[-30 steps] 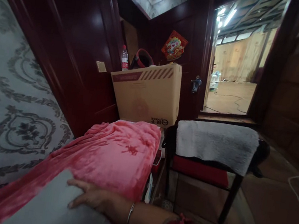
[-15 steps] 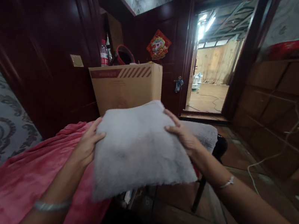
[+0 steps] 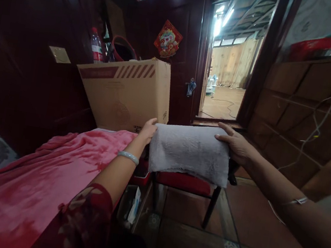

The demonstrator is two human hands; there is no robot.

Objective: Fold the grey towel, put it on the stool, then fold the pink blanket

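Grey cloth [image 3: 191,151] moved to chair [image 3: 183,183] near pink blanket [image 3: 78,160].

Left hand [image 3: 149,130]: bare; one rounded bangle [image 3: 129,157], pale grey-green, at the wrist; one sleeve [image 3: 87,208], dark red with muted tan patterning, ending on the forearm; right hand [image 3: 241,148]: bare; one slim bracelet [image 3: 299,200], silver-toned.

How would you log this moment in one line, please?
left hand: at upper left corner of gray plush cloth | right hand: at upper right corner | cloth: draped over back of red-seated chair
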